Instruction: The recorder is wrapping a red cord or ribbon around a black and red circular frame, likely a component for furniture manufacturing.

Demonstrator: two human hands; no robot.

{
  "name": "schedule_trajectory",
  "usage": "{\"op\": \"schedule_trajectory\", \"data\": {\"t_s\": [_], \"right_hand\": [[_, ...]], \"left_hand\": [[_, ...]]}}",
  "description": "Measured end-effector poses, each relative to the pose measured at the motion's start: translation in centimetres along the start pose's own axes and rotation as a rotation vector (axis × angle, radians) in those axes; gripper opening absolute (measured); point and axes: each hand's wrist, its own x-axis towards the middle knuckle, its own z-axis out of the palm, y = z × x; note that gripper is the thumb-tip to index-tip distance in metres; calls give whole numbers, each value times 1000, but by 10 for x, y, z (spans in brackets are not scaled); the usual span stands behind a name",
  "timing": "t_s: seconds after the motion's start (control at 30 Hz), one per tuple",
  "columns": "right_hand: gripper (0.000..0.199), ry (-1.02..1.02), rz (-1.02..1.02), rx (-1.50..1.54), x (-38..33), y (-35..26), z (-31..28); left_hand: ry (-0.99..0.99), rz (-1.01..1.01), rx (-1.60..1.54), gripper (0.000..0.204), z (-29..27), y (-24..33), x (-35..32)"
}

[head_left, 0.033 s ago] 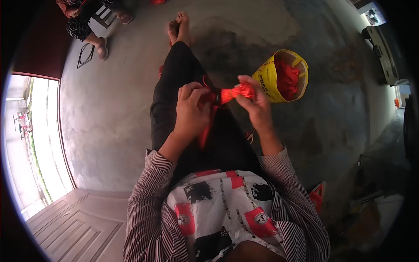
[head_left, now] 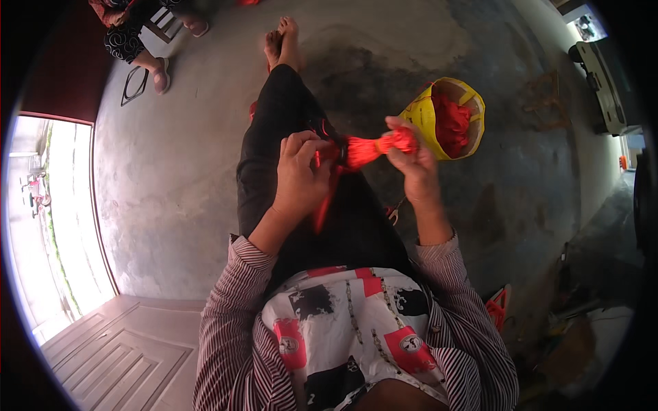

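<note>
Nothing moved; yellow bag (head_left: 426, 115) holds red bundles (head_left: 452, 118).

Head fisheye, looking steeply down, close over lap.

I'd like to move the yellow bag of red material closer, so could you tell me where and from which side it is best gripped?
Probably the rolled yellow rim of the yellow bag, on the side nearest the right hand. The bag stands open-mouthed on the floor, its top folded into a firm edge, and red material fills the inside. Coming from above and pinching that near rim looks easiest.
</note>
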Motion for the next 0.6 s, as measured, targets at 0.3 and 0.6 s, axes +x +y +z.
{"op": "schedule_trajectory", "data": {"t_s": [0.3, 0.6], "right_hand": [[43, -117, -45, 665, -38, -59, -112], [33, -191, 277, 18, -29, 24, 9]], "left_hand": [[-290, -487, -800, 18, 6, 6, -21], [-347, -557, -1034, 24, 18, -1, -19]]}}
